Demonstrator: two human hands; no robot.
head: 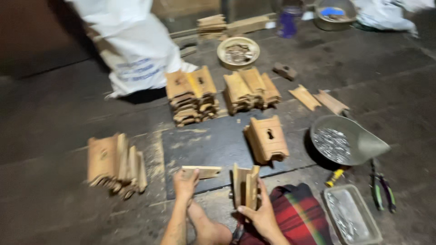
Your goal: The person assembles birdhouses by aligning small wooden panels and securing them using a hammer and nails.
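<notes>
Seen from above, a person is sitting on the floor (54,113) among stacks of small wooden pieces. The left hand (185,183) is pressing down on a flat wooden slat (202,171) lying on the floor near its front edge, fingers curled over the slat's left end and gripping it. The right hand (261,213) is holding a pair of upright wooden plates (245,186) just to the right of the slat, fingers clenched around their lower edge. A finished-looking wooden block with a keyhole cutout (268,138) is standing behind them on a dark mat (213,143). Further stacks are lying at the left (116,165) and towards the back (191,96). A metal scoop of small fasteners (338,144), a clear tray (352,220) and pliers (381,188) are lying to the right. Judged from this, good practice would be keeping the plates square and edges flush while bringing the slat across, with fingers clear of the joint.
</notes>
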